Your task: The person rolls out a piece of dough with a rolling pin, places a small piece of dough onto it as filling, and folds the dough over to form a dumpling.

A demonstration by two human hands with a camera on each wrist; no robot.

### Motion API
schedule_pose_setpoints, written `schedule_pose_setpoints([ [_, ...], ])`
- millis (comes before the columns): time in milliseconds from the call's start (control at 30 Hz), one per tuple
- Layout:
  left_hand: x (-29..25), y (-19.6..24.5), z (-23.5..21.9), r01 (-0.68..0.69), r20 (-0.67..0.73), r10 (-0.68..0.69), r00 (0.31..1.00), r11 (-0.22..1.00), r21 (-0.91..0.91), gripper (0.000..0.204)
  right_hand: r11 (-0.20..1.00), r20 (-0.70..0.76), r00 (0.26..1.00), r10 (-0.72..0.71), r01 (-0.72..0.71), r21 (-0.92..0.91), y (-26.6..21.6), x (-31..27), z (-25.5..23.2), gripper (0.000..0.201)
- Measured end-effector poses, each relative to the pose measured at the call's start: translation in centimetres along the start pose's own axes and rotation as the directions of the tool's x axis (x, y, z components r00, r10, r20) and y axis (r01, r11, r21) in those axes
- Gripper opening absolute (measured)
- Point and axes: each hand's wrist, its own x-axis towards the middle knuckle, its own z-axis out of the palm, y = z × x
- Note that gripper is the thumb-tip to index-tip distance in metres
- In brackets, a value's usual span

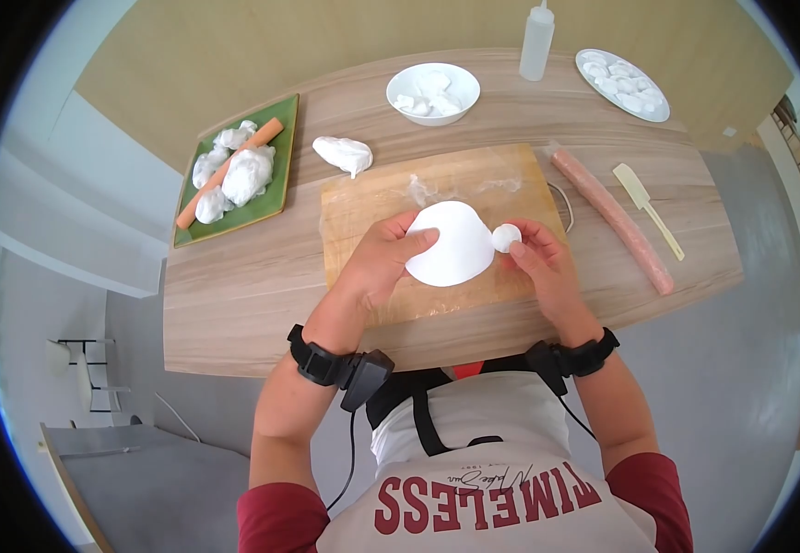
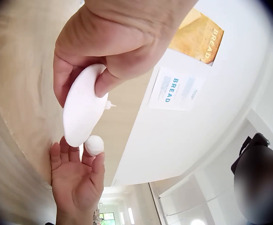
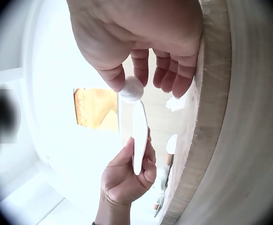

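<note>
A flat, round white dough disc (image 1: 452,244) is held over the board, its left edge pinched between the thumb and fingers of my left hand (image 1: 383,258). Seen edge-on in the right wrist view, the disc (image 3: 139,136) is thick and smooth. My right hand (image 1: 547,263) pinches a small white dough ball (image 1: 506,238) between thumb and index finger, while its other fingers stay apart from the ball. The ball (image 2: 95,145) sits right by the disc's edge in the left wrist view. Beneath both hands lies a wooden board (image 1: 345,240) partly covered with clear film.
A green tray (image 1: 280,175) with wrapped white lumps and an orange stick stands left. Behind the board are a wrapped white lump (image 1: 344,155), a white bowl (image 1: 433,69), a squeeze bottle (image 1: 536,44) and a plate (image 1: 665,112). Rightward lie a pinkish roll (image 1: 610,217) and a spatula (image 1: 649,210).
</note>
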Motion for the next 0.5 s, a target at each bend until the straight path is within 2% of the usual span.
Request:
schedule_pose_setpoints([
  [67,-0.2,-0.1,0.1,-0.026,-0.002,0.026,1.0,0.999,-0.031,0.034,0.999,-0.003,1.0,-0.01,0.01,0.033,0.0,0.0,-0.2,0.028],
  [133,-0.2,-0.4,0.0,-0.029,-0.014,0.028,1.0,0.999,-0.03,0.035,0.982,-0.019,0.999,0.028,-0.025,0.185,0.2,0.1,-0.5,0.026],
  [167,-0.2,-0.5,-0.1,-0.03,-0.025,0.03,0.999,0.999,-0.029,0.036,0.982,-0.018,0.999,0.029,-0.025,0.185,0.0,0.2,-0.6,0.026],
  [233,-0.3,-0.5,0.0,-0.015,-0.033,0.014,0.999,0.999,-0.028,0.037,0.96,0.037,0.998,0.053,-0.061,0.273,-0.5,0.2,-0.9,0.027],
  [300,-0.4,-0.5,0.1,0.001,-0.039,-0.002,0.999,1.0,-0.027,0.038,0.957,0.058,0.997,0.057,-0.071,0.282,-0.4,0.3,-1.4,0.028],
  [367,-0.5,-0.5,0.2,-0.026,0.019,0.026,0.999,1.0,-0.015,0.039,0.953,0.078,0.995,0.062,-0.082,0.29,-0.4,0.3,-1.6,0.029],
  [500,-0.7,-0.5,0.6,-0.039,0.011,0.04,0.999,0.997,-0.07,0.041,0.955,0.077,0.995,0.068,-0.088,0.285,-0.5,0.4,-1.5,0.029],
])
